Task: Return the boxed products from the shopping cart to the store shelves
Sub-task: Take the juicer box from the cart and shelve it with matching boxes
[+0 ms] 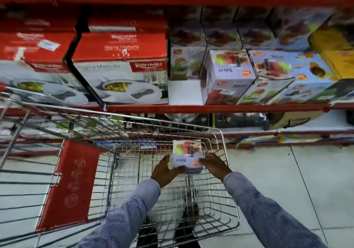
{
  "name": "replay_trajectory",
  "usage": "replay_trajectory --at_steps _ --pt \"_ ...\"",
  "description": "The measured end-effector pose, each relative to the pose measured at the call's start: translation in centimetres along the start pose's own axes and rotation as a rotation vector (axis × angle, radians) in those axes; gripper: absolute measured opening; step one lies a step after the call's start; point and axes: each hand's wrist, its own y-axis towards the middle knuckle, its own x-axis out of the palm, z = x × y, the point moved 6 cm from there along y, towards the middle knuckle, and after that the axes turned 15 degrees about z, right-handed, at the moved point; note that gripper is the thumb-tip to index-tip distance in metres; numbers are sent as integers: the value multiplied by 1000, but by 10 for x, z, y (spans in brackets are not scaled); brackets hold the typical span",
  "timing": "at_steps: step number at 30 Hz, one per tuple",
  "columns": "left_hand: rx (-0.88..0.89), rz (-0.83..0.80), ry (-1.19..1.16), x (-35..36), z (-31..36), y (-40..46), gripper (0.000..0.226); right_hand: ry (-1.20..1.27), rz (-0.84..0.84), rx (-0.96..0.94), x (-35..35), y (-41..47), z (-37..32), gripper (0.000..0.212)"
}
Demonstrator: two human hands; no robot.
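Grip: left hand [166,170] and right hand [214,164] pressed flat against juicer box [188,155], clamping it between palms.
Box: inside shopping cart [223,138], centre frame.
Left: shelving at 12 o'clock, gap [184,92] beside matching boxes [229,77].

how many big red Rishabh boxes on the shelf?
2 clearly: left Rishabh box at the frame's edge, right Rishabh box beside the juicer boxes. Blurred red boxes stacked above may add more.
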Motion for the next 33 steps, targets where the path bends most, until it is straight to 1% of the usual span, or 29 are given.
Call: replay_trajectory --at_steps 1,3,5,7,8,11,13,15,17,19,22,25,27,30,33 --pt "-46 1 -90 8 -5 7 58 26 -27 8 8 4 5 50" --pt "-54 36 -168 17 -10 16 42 112 -46 19 19 12 11 46" --pt "-55 78 -222 20 -12 17 39 182 -18 43 21 14 12 36" --pt "-74 95 -301 20 -13 15 40 243 -2 71 15 9 8 16" --pt "-87 96 -330 17 -12 12 39 285 -3 74 12 6 5 10" --pt "-123 139 -367 4 -3 -1 29 376 27 65 -5 -10 -10 16" --pt "-116 209 -368 -13 8 -16 23 385 79 -3 -25 -26 -29 14" --pt "-66 256 -408 -33 24 -37 19 376 158 -87 -48 -44 -47 20" --pt "23 260 -447 -54 47 -61 25 423 213 -178 -70 -65 -64 28" --pt "124 253 -451 -74 73 -82 30 462 248 -280 -89 -85 -82 27" --pt "252 268 -441 -102 113 -107 38 523 310 -379 -120 -108 -113 28" --pt "356 304 -409 -120 147 -118 40 551 347 -444 -144 -114 -142 17" --pt "407 347 -379 -131 166 -121 43 568 356 -463 -156 -116 -158 19" --pt "470 389 -349 -141 188 -117 39 555 383 -499 -170 -112 -177 21" --pt "502 370 -371 -143 202 -108 40 536 426 -517 -183 -106 -192 21"
